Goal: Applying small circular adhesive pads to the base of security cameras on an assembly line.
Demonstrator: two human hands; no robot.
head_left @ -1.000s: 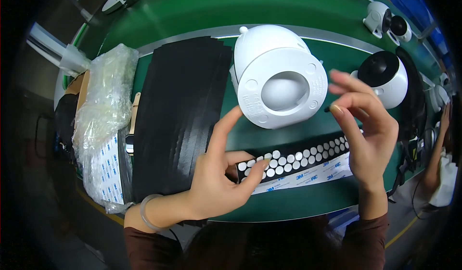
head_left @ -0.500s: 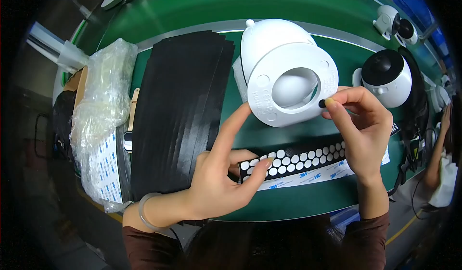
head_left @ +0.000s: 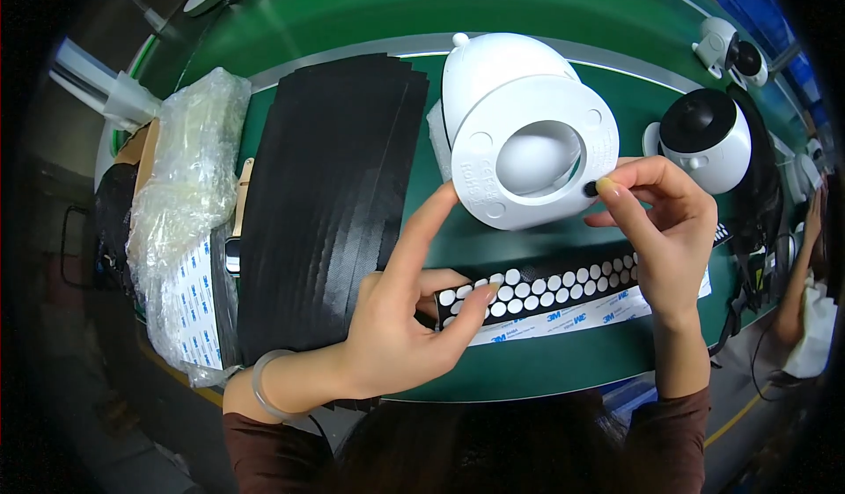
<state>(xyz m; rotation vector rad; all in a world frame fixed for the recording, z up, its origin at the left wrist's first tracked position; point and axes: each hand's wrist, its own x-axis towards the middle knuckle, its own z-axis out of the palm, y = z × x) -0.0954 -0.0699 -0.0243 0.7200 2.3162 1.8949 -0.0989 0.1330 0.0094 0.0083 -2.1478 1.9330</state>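
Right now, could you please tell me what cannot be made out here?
- Head view: right edge of the black dot, covered by the right grip.
- Head view: part of the dotted strip, behind that same grip.
- Head view: most of the co-worker, lost at the dark right rim.

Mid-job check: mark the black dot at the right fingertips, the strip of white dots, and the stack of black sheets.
Black dot (head_left: 590, 190): head view, its exposed face.
Strip of white dots (head_left: 547, 299): head view, middle of the dotted rows.
Stack of black sheets (head_left: 330, 199): head view, middle of the top.

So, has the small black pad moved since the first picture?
Yes: the small black pad moved slightly left, judged against the white device at right, toward the white base.
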